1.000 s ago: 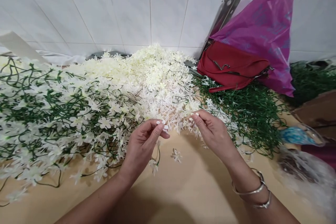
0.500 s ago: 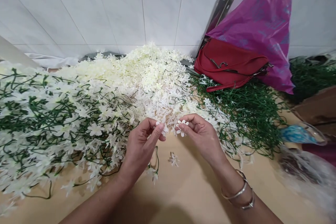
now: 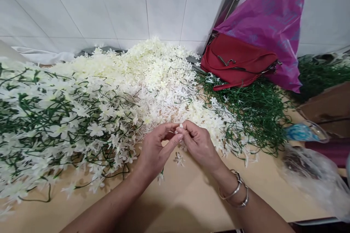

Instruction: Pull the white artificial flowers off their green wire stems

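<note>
My left hand [image 3: 156,150] and my right hand [image 3: 199,146] meet at the fingertips above the tan table [image 3: 188,196]. Small white petals [image 3: 179,128] show between the pinched fingers of both hands; most of the flower is covered by the fingers. A loose white flower [image 3: 179,159] lies on the table just below my hands. Behind them spreads a heap of white and cream blossoms [image 3: 161,76]. To the left is a large pile of white flowers on green stems [image 3: 96,129].
Green stems [image 3: 254,113] lie at the right under a red bag [image 3: 237,60] and a purple plastic bag [image 3: 273,18]. Further right are a blue patterned item [image 3: 302,132], a clear plastic bag [image 3: 314,174] and brown cardboard [image 3: 325,109]. A tiled wall stands behind.
My hands have come together; before, they were apart with white petals in each. The view has shifted slightly, and objects appear a little higher in it.
</note>
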The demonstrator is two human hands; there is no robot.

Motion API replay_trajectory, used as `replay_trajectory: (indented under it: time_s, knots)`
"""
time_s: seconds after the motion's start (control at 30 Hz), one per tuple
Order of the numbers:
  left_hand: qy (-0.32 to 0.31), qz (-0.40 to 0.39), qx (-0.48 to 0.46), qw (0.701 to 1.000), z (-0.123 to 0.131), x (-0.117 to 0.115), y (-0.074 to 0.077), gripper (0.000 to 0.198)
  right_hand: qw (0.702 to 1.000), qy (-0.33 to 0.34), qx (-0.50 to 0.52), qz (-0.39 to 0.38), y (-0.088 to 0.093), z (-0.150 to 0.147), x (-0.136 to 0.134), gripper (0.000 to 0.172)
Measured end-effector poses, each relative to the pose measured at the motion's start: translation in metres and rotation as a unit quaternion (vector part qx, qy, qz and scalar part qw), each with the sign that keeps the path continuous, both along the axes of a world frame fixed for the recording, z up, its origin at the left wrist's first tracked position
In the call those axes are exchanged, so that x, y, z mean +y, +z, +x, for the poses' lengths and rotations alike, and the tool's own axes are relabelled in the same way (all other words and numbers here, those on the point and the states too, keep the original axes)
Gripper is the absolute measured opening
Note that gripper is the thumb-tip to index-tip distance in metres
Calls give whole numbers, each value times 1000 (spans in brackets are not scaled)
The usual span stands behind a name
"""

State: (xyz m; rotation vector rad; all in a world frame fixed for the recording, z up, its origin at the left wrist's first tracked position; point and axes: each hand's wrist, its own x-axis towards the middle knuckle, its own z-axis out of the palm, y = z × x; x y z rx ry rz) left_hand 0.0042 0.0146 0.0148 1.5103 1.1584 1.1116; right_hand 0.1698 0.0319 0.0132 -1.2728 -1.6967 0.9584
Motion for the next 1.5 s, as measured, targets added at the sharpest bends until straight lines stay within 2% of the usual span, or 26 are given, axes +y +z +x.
replay_trajectory:
  time_s: [0.1, 0.2, 0.3, 0.37, 0.47, 0.57, 0.67, 0.8, 0.87, 0.97, 1.07, 1.13, 1.2, 1.3, 1.4, 1.5]
  knots:
    - [-10, -73, -83, 994, 0, 2, -6, 23, 999, -2, -25, 20, 0, -2, 0, 45]
    - [6, -105, -117, 987, -1, 5, -11, 23, 1000, -10, -21, 5, -1, -3, 0, 45]
    - [26, -104, -117, 987, -3, 7, -13, 26, 1000, -29, 3, -7, 0, -2, 1, 44]
    - [38, -101, -112, 988, -4, 7, -12, 30, 998, -49, 29, 13, 0, 1, 3, 42]
    - [64, -90, -98, 989, -7, 7, -11, 33, 991, -111, 75, 27, -1, 7, 8, 28]
    - [82, -69, -84, 991, -9, 8, -10, 25, 985, -150, 89, 7, -1, 15, 10, 21]
    - [80, -71, -92, 990, -9, 10, -9, 13, 987, -153, 17, 46, 1, 20, 9, 25]
    - [69, -121, -139, 980, -8, 10, -6, 12, 983, -148, -62, 87, 2, 21, 8, 41]
    - [69, -136, -158, 975, -7, 9, -3, 14, 986, -124, -61, 88, 0, 22, 10, 42]
    - [84, -144, -188, 968, -7, 9, 0, 19, 986, -98, -35, 127, -1, 23, 14, 30]
    - [109, -138, -201, 964, -7, 9, -1, 22, 975, -126, -38, 177, 0, 23, 14, 39]
    - [113, -125, -201, 965, -5, 9, -3, 20, 976, -106, -44, 184, 1, 18, 11, 42]
    - [96, -115, -197, 969, -3, 8, -5, 19, 985, -52, -31, 163, 1, 11, 6, 40]
    - [70, -107, -188, 974, -1, 7, -8, 16, 996, -17, 24, 88, -3, 2, 1, 23]
    - [70, -110, -191, 973, -1, 7, -9, 13, 996, -36, 84, 6, -7, 0, 0, 9]
    - [89, -126, -205, 967, -3, 8, -7, 17, 991, -75, 110, -33, -9, 4, 3, 10]
